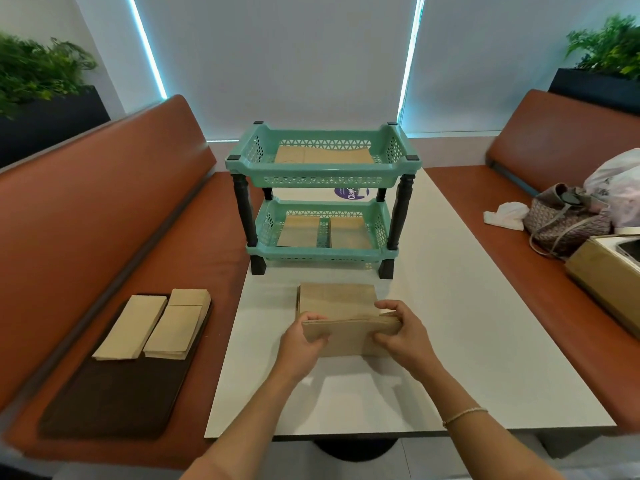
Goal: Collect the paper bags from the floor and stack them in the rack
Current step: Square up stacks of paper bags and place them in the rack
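Note:
A two-tier green plastic rack (322,183) stands on the white table (467,323). Brown paper bags lie in its top tier (323,155) and two piles sit in its bottom tier (323,232). My left hand (303,344) and my right hand (403,332) grip the two ends of a small stack of folded paper bags (349,336), held just above the table. Another flat pile of bags (336,299) lies on the table right behind it. Two more piles of bags (156,323) rest on a dark mat (117,396) on the left bench.
Orange benches flank the table. On the right bench (502,271) sit a patterned handbag (568,220), a white plastic bag (620,181), crumpled white paper (505,214) and a cardboard box (613,275). Planters with greenery stand behind both backrests.

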Tool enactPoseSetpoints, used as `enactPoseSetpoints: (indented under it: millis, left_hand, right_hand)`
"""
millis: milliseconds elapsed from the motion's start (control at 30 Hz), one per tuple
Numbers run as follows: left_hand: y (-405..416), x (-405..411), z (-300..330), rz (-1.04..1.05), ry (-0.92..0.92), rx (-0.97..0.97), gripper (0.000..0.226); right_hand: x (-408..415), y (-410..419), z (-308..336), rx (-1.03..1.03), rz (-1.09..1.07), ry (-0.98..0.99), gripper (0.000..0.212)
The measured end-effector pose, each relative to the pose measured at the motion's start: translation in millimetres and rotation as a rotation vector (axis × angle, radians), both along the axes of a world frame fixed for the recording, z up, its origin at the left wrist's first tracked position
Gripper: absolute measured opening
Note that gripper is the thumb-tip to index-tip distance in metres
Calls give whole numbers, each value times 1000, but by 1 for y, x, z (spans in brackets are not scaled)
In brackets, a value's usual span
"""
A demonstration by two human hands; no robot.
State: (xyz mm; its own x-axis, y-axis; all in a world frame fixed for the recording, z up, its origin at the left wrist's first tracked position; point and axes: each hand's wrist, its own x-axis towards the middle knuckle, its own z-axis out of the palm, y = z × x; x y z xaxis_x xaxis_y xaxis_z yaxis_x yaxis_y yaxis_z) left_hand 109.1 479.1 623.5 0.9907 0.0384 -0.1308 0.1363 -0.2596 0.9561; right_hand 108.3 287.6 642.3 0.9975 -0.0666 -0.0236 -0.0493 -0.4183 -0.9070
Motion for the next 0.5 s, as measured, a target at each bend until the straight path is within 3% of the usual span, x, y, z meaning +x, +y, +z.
enactPoseSetpoints:
  millis: [200,333,400,500]
  left_hand:
    - [9,-1,-4,-89,95,139,34]
    - [20,11,13,-183,112,34,36]
    - [27,23,29,-128,102,-116,34]
    - [34,46,53,63,175,-412,30]
  right_hand:
    - [7,-8,19,-381,205,67,23]
    - [23,-3,45,-615,358,190,29]
    - [30,2,57,-515,368,266,27]
    - [36,12,70,-41,253,433,17]
